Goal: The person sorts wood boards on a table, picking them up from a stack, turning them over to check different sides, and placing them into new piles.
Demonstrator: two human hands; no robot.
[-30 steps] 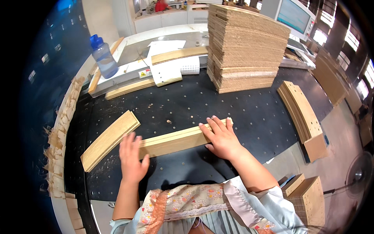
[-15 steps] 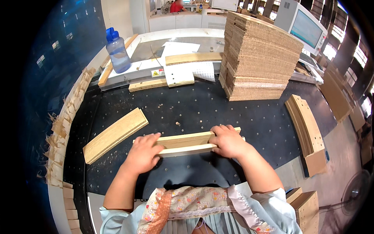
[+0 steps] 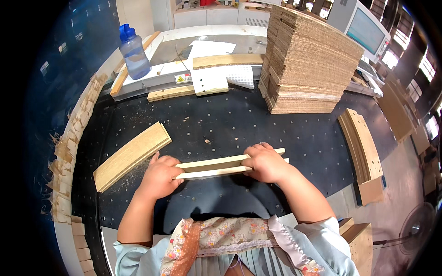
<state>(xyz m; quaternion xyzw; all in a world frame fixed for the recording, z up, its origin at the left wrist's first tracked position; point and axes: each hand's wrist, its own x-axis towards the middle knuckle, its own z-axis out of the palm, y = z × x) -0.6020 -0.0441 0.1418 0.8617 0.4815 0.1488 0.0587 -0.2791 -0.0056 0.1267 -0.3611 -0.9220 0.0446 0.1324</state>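
Two narrow wooden boards stand on edge side by side over the black table, a slim gap between them: the far board (image 3: 209,163) and the near board (image 3: 214,173). My left hand (image 3: 160,176) is closed round their left ends, its fingertips partly hidden. Toward the right ends, my right hand (image 3: 266,163) grips both boards, and their tips stick out past it. Whether the lower edges touch the table, I cannot tell. To the left of my left hand lies a small stack of wooden boards (image 3: 133,155), set at a slant.
A tall pile of particleboard panels (image 3: 308,64) stands at the back right. More drilled boards (image 3: 361,145) lie at the right edge. Behind are a blue-capped water bottle (image 3: 135,55), white papers (image 3: 209,83) and a monitor (image 3: 366,32). A bristly strip (image 3: 69,156) borders the left side.
The two boards have come closer together and the gap between them is narrower. My left hand has shifted slightly left and turned. Both hands keep hold, and the whole view has shifted slightly.
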